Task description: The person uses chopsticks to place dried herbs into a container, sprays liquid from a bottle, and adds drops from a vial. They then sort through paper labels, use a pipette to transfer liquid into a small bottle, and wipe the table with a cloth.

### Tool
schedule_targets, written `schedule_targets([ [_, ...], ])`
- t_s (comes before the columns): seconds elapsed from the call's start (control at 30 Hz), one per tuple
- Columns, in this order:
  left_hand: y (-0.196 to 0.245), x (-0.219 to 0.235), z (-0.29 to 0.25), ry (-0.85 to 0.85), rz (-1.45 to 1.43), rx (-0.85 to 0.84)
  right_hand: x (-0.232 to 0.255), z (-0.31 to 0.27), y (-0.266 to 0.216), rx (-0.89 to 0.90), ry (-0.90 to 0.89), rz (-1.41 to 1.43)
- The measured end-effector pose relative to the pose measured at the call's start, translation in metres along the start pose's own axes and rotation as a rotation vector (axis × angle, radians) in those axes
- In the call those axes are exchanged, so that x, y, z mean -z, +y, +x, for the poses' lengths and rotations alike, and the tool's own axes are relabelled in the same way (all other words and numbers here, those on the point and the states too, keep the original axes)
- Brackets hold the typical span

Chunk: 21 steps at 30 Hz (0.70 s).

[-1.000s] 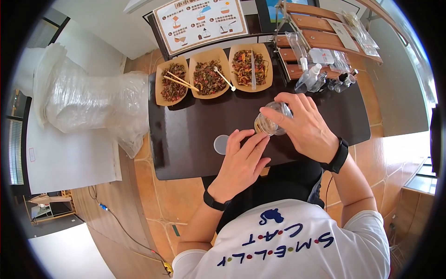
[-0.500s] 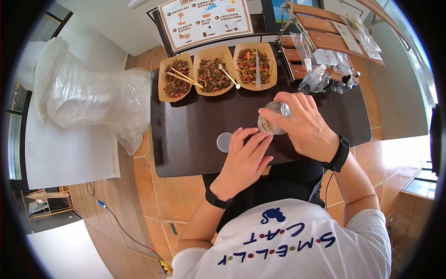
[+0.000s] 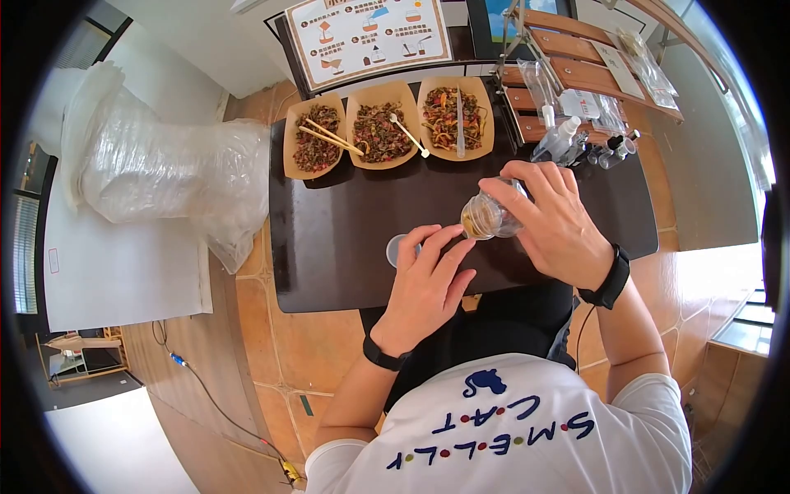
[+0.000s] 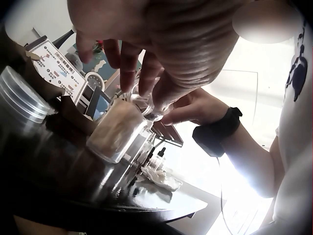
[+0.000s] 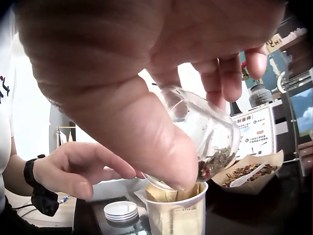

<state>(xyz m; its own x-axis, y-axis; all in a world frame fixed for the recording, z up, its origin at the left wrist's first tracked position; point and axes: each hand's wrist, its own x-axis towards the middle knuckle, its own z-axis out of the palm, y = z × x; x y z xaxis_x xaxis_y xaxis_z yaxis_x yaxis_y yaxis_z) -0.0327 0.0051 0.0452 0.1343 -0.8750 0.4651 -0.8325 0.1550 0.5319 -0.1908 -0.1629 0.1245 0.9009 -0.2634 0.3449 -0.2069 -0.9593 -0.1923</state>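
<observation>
My right hand point(image 3: 555, 218) grips a clear jar point(image 5: 215, 129), tilted over a translucent cup point(image 5: 178, 218). Dried petals and leaves point(image 5: 212, 164) lie along the jar's lower side. Inside the cup is a tan cloth-like bag point(image 5: 168, 193), partly hidden by my right thumb. My left hand point(image 3: 428, 276) reaches in from the other side, its fingertips right at the cup's rim and the fingers loosely extended. A round screw lid point(image 5: 121, 211) lies on the table beside the cup, partly behind my left fingers in the head view.
Three paper trays of dried plant mix point(image 3: 457, 81) line the back of the dark table point(image 3: 346, 284). Wooden tongs, a small spoon and a plastic scoop rest in them. Bottles point(image 3: 559, 140) and a slatted wooden rack point(image 3: 568, 41) stand at right. Behind the trays is an instruction sign point(image 3: 370, 41).
My right hand has moved slightly right and toward my body, and the jar's tilt has changed. My left fingertips stay near the cup's rim. The head view has shifted a little.
</observation>
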Motion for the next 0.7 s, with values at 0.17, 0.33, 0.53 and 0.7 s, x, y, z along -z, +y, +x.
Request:
schedule_targets([
  [0.17, 0.001, -0.005, -0.003, -0.038, -0.034, 0.021, 0.005, -0.002, -0.001, -0.018, -0.007, 0.043],
  [0.33, 0.001, -0.003, -0.003, -0.048, -0.022, 0.022, 0.007, -0.003, 0.0, -0.002, -0.026, 0.099],
  [0.53, 0.002, -0.006, -0.002, -0.055, -0.025, 0.012, -0.007, 0.002, 0.007, 0.029, -0.018, 0.091],
  [0.7, 0.001, -0.008, -0.003, -0.069, -0.036, 0.027, -0.01, 0.004, 0.007, 0.035, -0.04, 0.037],
])
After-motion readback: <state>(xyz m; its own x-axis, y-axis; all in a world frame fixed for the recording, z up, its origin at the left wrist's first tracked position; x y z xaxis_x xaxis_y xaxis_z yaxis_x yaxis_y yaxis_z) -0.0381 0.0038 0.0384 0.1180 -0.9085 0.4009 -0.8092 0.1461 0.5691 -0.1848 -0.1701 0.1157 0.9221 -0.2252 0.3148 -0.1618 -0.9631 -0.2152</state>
